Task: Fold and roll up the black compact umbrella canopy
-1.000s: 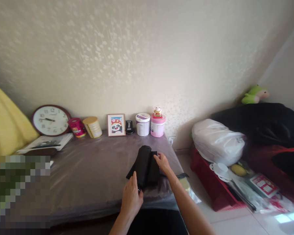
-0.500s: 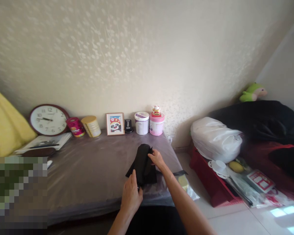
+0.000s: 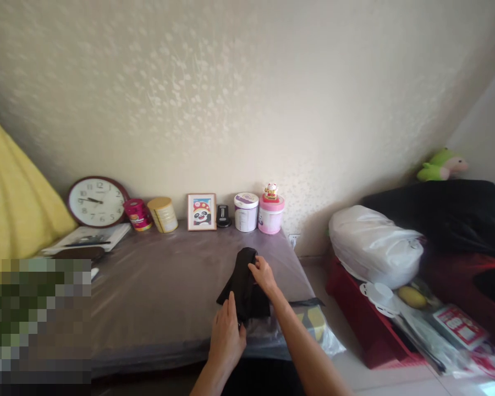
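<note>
"While the black fabric (image 3: 242, 280) lies over the tabletop (image 3: 157, 302), long axis towards twelve, which hand's nearer?"

"Both touch: right hand (image 3: 264, 274) pinches its two-o'clock edge; left hand (image 3: 226, 334), fingers (image 3: 232, 309) extended, meets seven, grip unclear."

Reaching forward with both bare forearms (image 3: 303, 344). Pointing the left hand (image 3: 228, 334) ahead with fingers (image 3: 231, 303) nearly straight. Pinching farther out with the right hand (image 3: 264, 276), bending its fingers.
</note>
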A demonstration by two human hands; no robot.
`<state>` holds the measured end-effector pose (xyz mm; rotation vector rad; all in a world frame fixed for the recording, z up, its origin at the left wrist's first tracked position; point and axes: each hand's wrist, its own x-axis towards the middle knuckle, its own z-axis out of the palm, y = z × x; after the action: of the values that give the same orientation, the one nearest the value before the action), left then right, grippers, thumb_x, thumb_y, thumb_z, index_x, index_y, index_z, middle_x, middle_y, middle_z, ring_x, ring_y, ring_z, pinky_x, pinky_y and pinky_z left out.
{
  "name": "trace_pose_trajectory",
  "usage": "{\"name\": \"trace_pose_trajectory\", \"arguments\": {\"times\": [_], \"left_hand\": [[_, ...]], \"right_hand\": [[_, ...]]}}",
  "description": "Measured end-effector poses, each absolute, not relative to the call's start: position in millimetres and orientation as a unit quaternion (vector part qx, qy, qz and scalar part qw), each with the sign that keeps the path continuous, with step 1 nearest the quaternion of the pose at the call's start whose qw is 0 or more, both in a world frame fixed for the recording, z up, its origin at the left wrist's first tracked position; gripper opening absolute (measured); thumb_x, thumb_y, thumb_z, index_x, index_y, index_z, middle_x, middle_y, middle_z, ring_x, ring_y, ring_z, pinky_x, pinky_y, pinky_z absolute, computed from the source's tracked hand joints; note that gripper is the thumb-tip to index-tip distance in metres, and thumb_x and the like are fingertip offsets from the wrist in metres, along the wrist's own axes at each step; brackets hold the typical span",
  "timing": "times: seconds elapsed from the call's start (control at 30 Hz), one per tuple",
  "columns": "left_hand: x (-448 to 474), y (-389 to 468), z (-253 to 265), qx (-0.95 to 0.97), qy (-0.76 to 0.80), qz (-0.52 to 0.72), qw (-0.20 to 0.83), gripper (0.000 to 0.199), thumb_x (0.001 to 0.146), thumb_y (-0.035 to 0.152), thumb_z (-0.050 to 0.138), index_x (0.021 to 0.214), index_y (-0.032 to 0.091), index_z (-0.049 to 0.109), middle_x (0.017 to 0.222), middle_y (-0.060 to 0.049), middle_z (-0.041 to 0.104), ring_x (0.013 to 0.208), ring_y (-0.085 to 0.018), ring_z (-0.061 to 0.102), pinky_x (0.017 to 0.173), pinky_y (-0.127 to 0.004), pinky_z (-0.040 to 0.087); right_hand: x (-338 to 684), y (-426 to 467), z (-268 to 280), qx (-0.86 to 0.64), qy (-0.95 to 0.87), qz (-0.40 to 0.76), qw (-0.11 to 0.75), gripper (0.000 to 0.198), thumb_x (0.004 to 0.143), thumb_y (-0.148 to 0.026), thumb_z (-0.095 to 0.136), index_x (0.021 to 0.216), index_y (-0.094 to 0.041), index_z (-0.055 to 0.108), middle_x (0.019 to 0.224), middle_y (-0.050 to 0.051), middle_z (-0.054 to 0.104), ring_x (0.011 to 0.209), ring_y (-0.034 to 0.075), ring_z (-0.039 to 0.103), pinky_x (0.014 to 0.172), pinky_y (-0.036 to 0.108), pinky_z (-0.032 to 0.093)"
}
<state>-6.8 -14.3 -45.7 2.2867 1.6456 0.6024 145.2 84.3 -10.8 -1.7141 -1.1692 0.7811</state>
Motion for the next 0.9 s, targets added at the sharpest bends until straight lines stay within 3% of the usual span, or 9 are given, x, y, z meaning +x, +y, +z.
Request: {"name": "trace_pose_trajectory", "arguments": {"times": [0.1, 0.23, 0.33, 0.43, 0.73, 0.9], "left_hand": [[-5.5, -13.9, -47.2, 0.787, 0.570, 0.203, 0.119, 0.071, 0.070, 0.007, 0.040, 0.137, 0.004, 0.018, 0.129, -0.017, 0.047, 0.119, -0.024, 0.046, 0.100, -0.038, 0.035], [-3.8, -14.2, -49.3, 0.789, 0.568, 0.210, 0.103, 0.071, 0.070, 0.006, 0.040, 0.137, 0.004, 0.018, 0.127, -0.018, 0.048, 0.116, -0.024, 0.047, 0.099, -0.038, 0.036], [-2.6, -15.7, -48.2, 0.788, 0.573, 0.208, 0.085, 0.071, 0.069, 0.003, 0.040, 0.137, 0.004, 0.020, 0.127, -0.018, 0.048, 0.116, -0.024, 0.047, 0.099, -0.037, 0.036], [-0.5, -17.8, -43.3, 0.794, 0.573, 0.192, 0.063, 0.070, 0.068, 0.001, 0.041, 0.136, 0.002, 0.023, 0.126, -0.018, 0.048, 0.115, -0.025, 0.048, 0.098, -0.037, 0.036], [8.9, -22.5, -40.4, 0.819, 0.556, 0.139, 0.005, 0.078, 0.056, -0.003, 0.046, 0.133, 0.004, 0.033, 0.128, -0.020, 0.048, 0.118, -0.030, 0.045, 0.100, -0.043, 0.036], [8.9, -26.5, -44.8, 0.821, 0.553, 0.144, -0.003, 0.074, 0.060, 0.000, 0.045, 0.132, 0.004, 0.035, 0.133, -0.021, 0.045, 0.121, -0.030, 0.044, 0.101, -0.045, 0.034]], "right_hand": [[146.0, 83.1, -13.9, -0.678, -0.484, 0.330, 0.444, 0.034, 0.084, -0.032, 0.042, 0.112, -0.017, 0.055, 0.065, 0.000, 0.061, 0.047, 0.010, 0.057, 0.040, 0.018, 0.047], [151.5, 82.0, -19.0, -0.684, -0.488, 0.314, 0.441, 0.035, 0.085, -0.026, 0.036, 0.114, -0.017, 0.055, 0.059, -0.003, 0.058, 0.045, 0.009, 0.056, 0.046, 0.021, 0.050], [156.2, 83.8, -24.6, -0.701, -0.489, 0.261, 0.448, 0.030, 0.079, -0.024, 0.047, 0.105, -0.018, 0.060, 0.076, 0.002, 0.064, 0.068, 0.015, 0.063, 0.067, 0.029, 0.053], [157.4, 87.2, -32.3, -0.716, -0.479, 0.213, 0.461, 0.029, 0.076, -0.027, 0.052, 0.101, -0.015, 0.060, 0.099, 0.010, 0.063, 0.092, 0.021, 0.061, 0.085, 0.033, 0.047], [126.5, 96.4, -52.7, -0.734, -0.465, 0.129, 0.478, 0.055, 0.077, -0.039, 0.050, 0.122, -0.007, 0.043, 0.116, 0.025, 0.055, 0.110, 0.034, 0.053, 0.090, 0.044, 0.042], [104.7, 89.6, -46.3, -0.780, -0.473, 0.081, 0.401, 0.071, 0.076, -0.037, 0.052, 0.131, 0.002, 0.033, 0.120, 0.030, 0.050, 0.109, 0.037, 0.053, 0.090, 0.045, 0.039]]}}
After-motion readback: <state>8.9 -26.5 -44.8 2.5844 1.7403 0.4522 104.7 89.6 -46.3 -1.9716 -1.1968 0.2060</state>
